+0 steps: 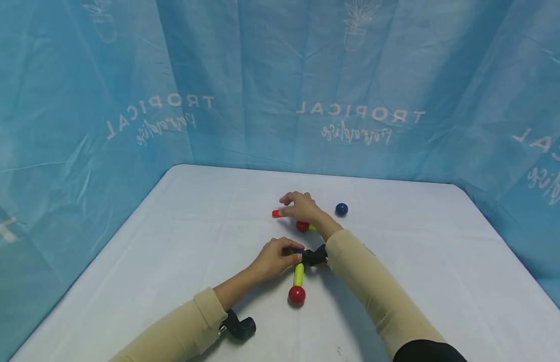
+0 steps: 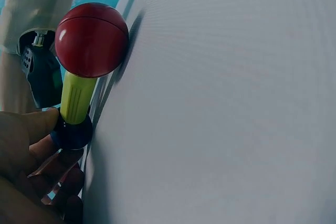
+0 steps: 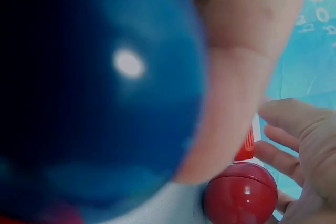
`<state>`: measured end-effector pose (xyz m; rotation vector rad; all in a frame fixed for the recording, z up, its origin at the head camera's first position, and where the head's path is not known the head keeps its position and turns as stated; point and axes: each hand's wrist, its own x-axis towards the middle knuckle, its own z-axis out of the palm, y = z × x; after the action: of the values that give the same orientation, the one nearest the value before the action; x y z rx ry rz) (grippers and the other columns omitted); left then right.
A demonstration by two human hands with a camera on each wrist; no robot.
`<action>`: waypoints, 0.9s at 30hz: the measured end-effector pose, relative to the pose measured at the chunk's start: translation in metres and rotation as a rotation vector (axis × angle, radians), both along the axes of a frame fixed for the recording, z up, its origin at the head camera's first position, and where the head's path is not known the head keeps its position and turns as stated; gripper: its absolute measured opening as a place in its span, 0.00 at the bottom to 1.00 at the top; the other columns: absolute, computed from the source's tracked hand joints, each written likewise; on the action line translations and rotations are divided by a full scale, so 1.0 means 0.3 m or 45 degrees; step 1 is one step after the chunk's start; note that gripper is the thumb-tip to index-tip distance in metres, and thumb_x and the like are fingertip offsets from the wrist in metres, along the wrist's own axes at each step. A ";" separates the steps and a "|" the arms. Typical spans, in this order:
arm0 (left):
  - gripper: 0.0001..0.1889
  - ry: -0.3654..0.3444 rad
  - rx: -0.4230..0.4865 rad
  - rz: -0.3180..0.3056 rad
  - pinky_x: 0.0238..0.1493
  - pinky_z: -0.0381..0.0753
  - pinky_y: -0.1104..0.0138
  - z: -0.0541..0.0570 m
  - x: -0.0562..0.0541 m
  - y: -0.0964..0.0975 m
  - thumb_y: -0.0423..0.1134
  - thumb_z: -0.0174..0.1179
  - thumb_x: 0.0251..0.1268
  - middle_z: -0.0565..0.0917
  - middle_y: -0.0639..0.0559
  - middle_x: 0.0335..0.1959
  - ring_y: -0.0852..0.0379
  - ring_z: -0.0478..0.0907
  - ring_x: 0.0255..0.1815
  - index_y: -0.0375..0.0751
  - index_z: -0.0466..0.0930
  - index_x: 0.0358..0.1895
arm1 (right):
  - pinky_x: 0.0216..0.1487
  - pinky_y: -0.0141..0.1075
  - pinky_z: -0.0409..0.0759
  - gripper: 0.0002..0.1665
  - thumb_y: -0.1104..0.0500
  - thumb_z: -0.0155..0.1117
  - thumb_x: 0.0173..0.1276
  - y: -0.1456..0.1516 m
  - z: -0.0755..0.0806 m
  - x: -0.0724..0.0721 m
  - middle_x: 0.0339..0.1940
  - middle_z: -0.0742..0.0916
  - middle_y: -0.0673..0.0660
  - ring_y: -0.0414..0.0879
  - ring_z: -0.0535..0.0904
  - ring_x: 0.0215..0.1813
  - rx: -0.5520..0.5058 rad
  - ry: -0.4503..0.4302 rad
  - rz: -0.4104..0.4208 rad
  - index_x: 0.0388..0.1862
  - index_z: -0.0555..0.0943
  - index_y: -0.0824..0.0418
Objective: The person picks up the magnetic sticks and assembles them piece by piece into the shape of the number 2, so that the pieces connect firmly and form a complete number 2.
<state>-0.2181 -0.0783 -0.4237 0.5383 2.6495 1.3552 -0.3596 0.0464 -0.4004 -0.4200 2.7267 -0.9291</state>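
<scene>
My left hand [image 1: 276, 257] pinches a dark blue ball [image 2: 73, 134] between thumb and fingers. A ribbed yellow rod [image 1: 299, 275] joins it to a glossy red ball [image 1: 297, 295] on the near side. In the right wrist view the held blue ball [image 3: 105, 87] looms large, with a left-hand finger along its side. Farther back, my right hand [image 1: 302, 207] reaches over the table with relaxed fingers. Its fingertips are right at a short red rod [image 1: 276, 213]. Below that hand lies another red ball [image 1: 302, 227] with a yellow rod [image 1: 312, 227], partly hidden by the wrist.
A loose dark blue ball [image 1: 341, 209] lies right of my right hand. Black wrist devices [image 1: 241, 328] hang under both sleeves. The white-covered table [image 1: 207, 201] is bordered by blue printed curtains [image 1: 270, 90].
</scene>
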 end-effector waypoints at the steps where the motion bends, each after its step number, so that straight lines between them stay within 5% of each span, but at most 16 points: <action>1: 0.13 0.000 0.000 -0.002 0.54 0.70 0.57 0.000 0.001 0.000 0.38 0.61 0.61 0.84 0.49 0.48 0.53 0.74 0.51 0.44 0.82 0.50 | 0.59 0.51 0.71 0.25 0.48 0.66 0.59 0.000 -0.003 -0.001 0.54 0.81 0.52 0.52 0.66 0.61 0.013 0.000 0.005 0.56 0.78 0.49; 18: 0.14 -0.018 0.002 0.005 0.52 0.73 0.59 0.000 0.004 0.006 0.39 0.61 0.62 0.84 0.49 0.47 0.55 0.74 0.49 0.44 0.82 0.50 | 0.49 0.43 0.69 0.14 0.52 0.69 0.57 -0.007 -0.044 0.018 0.42 0.81 0.50 0.49 0.67 0.51 0.167 0.068 -0.045 0.44 0.84 0.49; 27: 0.14 -0.039 -0.007 0.032 0.50 0.74 0.60 0.004 0.005 0.008 0.38 0.62 0.61 0.83 0.48 0.46 0.54 0.73 0.48 0.43 0.82 0.50 | 0.45 0.42 0.68 0.12 0.53 0.67 0.59 0.034 0.053 0.079 0.40 0.83 0.50 0.48 0.68 0.48 0.077 0.217 0.023 0.43 0.85 0.51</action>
<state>-0.2166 -0.0758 -0.4225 0.4807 2.6437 1.3517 -0.3358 0.0564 -0.3844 -0.5344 2.8897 -0.8389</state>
